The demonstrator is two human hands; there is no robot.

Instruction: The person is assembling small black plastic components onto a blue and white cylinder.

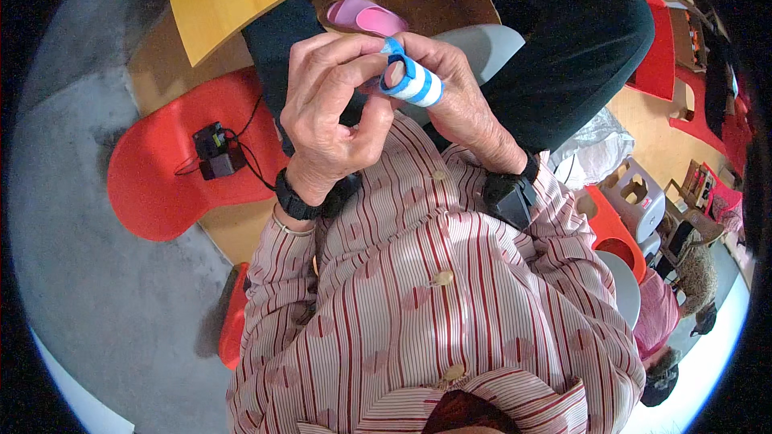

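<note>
A small tube of blue and white striped strip (pixel 420 87) is wrapped round a digit of my right hand, seemingly the thumb, whose tip shows at its open end. My right hand (pixel 458 88) is curled, its index finger reaching over to a short blue end of the strip (pixel 392 47). From the other side my left hand (pixel 334 104) meets it, index fingertip on that blue end and the other fingers bent close to the tube. The left thumb points up just below the tube. The strip's material is too small to tell.
A red chair (pixel 173 153) at the left holds a small black device (pixel 217 153) with cables. A yellow wooden table edge (pixel 241 0) curves across the far side. A pink shoe (pixel 368 16) lies beyond my hands. At right are a plastic bag (pixel 595 145), stools (pixel 635 197) and another person (pixel 655 313).
</note>
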